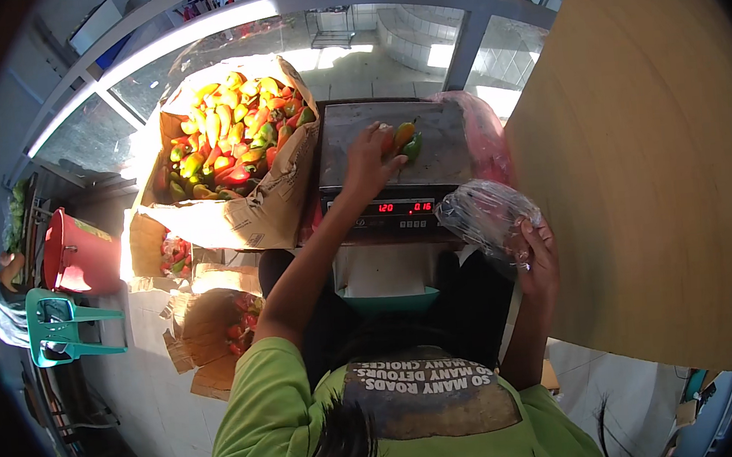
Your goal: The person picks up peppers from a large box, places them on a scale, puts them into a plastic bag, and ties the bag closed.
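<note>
On the metal pan of a digital scale (343,131) lie a few peppers, among them an orange-yellow one (404,133) and a green one (413,147). My left hand (368,161) reaches over the pan, its thumb and fingers curled round a reddish pepper (387,138) at the near-left side of this small group. Off the scale's front right corner, my right hand (538,251) grips a clear plastic bag (478,211) by its edge. The bag hangs loose and looks empty. Red digits glow on the scale's front panel.
A large cardboard box (275,214) full of red, yellow and green peppers (234,131) stands left of the scale. Smaller boxes with peppers sit below it. Pink plastic (483,138) lies along the scale's right edge, beside a tall wooden panel (637,173). A red bin (80,251) and green stool (56,326) stand far left.
</note>
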`<move>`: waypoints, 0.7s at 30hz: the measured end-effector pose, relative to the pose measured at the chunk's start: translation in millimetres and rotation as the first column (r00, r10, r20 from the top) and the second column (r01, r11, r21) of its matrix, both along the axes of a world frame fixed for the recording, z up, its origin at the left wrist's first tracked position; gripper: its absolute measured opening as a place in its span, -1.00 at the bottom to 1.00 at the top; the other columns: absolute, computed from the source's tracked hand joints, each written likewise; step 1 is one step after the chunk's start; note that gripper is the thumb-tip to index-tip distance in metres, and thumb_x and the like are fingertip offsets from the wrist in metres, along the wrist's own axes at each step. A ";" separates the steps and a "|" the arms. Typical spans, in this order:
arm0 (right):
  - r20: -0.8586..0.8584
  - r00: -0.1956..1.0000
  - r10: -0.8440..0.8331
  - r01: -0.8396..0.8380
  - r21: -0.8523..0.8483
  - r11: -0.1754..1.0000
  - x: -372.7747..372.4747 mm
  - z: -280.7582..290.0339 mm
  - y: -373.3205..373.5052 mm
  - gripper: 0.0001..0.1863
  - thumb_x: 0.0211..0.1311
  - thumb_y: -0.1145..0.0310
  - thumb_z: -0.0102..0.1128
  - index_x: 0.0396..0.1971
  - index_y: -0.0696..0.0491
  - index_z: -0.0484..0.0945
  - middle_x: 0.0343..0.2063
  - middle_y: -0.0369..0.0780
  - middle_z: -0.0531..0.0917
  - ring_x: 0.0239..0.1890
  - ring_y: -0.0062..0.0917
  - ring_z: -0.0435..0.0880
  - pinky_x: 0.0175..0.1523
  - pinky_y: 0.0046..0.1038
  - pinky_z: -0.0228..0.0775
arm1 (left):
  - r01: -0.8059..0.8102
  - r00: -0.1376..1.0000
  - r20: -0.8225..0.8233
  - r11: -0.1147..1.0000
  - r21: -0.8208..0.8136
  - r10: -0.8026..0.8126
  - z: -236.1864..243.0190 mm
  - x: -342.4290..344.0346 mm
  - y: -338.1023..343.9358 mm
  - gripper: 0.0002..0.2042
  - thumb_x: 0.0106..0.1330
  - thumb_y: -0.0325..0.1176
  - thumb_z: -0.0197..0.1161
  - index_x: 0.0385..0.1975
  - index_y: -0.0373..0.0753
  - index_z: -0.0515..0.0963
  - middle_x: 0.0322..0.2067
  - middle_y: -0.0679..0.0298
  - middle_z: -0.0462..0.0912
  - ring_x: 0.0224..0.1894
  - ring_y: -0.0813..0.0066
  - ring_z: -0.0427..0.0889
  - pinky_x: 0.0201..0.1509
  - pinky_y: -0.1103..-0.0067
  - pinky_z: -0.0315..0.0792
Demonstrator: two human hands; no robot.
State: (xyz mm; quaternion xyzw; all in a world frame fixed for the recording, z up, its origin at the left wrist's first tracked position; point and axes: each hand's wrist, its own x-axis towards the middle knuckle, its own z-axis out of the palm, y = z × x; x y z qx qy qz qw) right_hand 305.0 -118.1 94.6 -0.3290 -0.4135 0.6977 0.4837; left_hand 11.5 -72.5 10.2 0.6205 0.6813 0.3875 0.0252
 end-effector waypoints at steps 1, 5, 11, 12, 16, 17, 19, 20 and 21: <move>-0.001 1.000 -0.002 0.002 -0.002 1.000 0.3 0.6 -0.6 -0.86 0.22 0.36 0.01 -0.31 0.10 0.38 -0.76 -0.44 0.35 -0.77 -0.85 0.24 -0.51 -0.71 0.18 | 0.124 0.984 0.121 0.990 0.063 -0.131 12.1 -8.9 -9.1 -0.55 -0.01 -0.22 0.32 -0.10 -0.23 0.44 0.00 0.06 0.39 0.03 0.16 0.38 0.10 0.41 0.24; -0.003 1.000 -0.012 0.012 -0.005 1.000 1.8 -2.3 -0.1 -0.87 0.22 0.37 0.01 -0.31 0.10 0.38 -0.73 -0.45 0.37 -0.77 -0.86 0.24 -0.51 -0.71 0.20 | 0.078 0.930 0.348 0.989 0.127 -0.118 46.7 -69.7 -42.8 -0.77 0.09 -0.38 0.23 -0.25 -0.28 0.51 -0.20 0.16 0.52 -0.15 0.40 0.52 -0.04 0.52 0.35; -0.028 0.998 0.056 -0.056 0.013 0.998 1.5 -5.7 2.0 -0.87 0.22 0.37 0.01 -0.29 0.09 0.38 -0.72 -0.44 0.37 -0.77 -0.86 0.24 -0.51 -0.71 0.21 | -0.270 0.961 0.018 0.946 -0.179 0.278 27.5 -214.3 -89.2 -0.75 0.05 -0.31 0.22 -0.29 -0.28 0.54 -0.31 0.06 0.57 -0.27 0.29 0.58 -0.22 0.44 0.42; -0.024 0.998 0.058 -0.057 0.018 0.998 2.2 -6.2 2.0 -0.87 0.22 0.37 0.01 -0.29 0.09 0.38 -0.72 -0.44 0.37 -0.77 -0.86 0.24 -0.51 -0.71 0.21 | -0.260 0.956 0.023 0.879 -0.399 0.293 27.7 -220.2 -88.6 -0.65 -0.03 -0.19 0.28 -0.26 -0.25 0.56 -0.29 0.06 0.57 -0.23 0.20 0.57 -0.16 0.42 0.42; 0.004 0.999 0.053 -0.053 0.025 0.998 0.2 -4.6 0.4 -0.87 0.22 0.37 0.01 -0.30 0.08 0.38 -0.75 -0.45 0.34 -0.77 -0.85 0.23 -0.51 -0.70 0.21 | -0.309 0.943 -0.258 0.838 -0.449 0.209 -8.4 -227.0 -98.2 -0.26 -0.18 -0.04 0.37 0.11 -0.02 0.28 0.03 0.11 0.37 0.03 0.14 0.39 0.06 0.31 0.29; 0.014 1.000 0.027 -0.027 0.009 1.000 -0.1 -5.0 0.5 -0.88 0.21 0.37 0.01 -0.31 0.08 0.38 -0.74 -0.45 0.35 -0.77 -0.85 0.23 -0.51 -0.70 0.21 | -0.307 0.944 -0.254 0.838 -0.451 0.209 -9.3 -225.5 -92.9 -0.26 -0.18 -0.04 0.37 0.11 -0.02 0.28 0.03 0.11 0.37 0.03 0.14 0.39 0.06 0.31 0.29; 0.026 0.999 0.019 -0.019 -0.008 1.000 -1.9 -4.2 0.3 -0.88 0.21 0.37 0.01 -0.32 0.08 0.38 -0.74 -0.45 0.35 -0.77 -0.84 0.24 -0.51 -0.69 0.22 | -0.339 0.941 -0.182 0.787 -0.515 0.286 -9.6 -230.6 -88.2 -0.32 -0.19 -0.02 0.37 0.04 -0.03 0.35 -0.02 0.13 0.40 0.04 0.13 0.37 0.06 0.28 0.28; 0.023 0.999 0.022 -0.022 0.000 1.000 -2.9 -4.3 0.0 -0.88 0.21 0.37 0.01 -0.32 0.08 0.38 -0.74 -0.45 0.35 -0.77 -0.84 0.24 -0.51 -0.69 0.23 | -0.412 0.910 -0.279 0.759 -0.504 0.308 -12.8 -230.0 -87.7 -0.36 -0.20 -0.04 0.38 -0.01 -0.05 0.38 -0.08 0.13 0.42 0.00 0.15 0.42 0.02 0.31 0.31; 0.019 1.000 0.021 -0.021 0.007 1.000 -2.6 -4.9 0.3 -0.88 0.21 0.37 0.01 -0.32 0.08 0.38 -0.74 -0.45 0.35 -0.77 -0.84 0.25 -0.51 -0.68 0.23 | -0.414 0.909 -0.278 0.760 -0.502 0.311 -11.8 -228.6 -86.1 -0.36 -0.20 -0.04 0.38 -0.01 -0.05 0.38 -0.08 0.13 0.42 0.00 0.15 0.42 0.02 0.31 0.31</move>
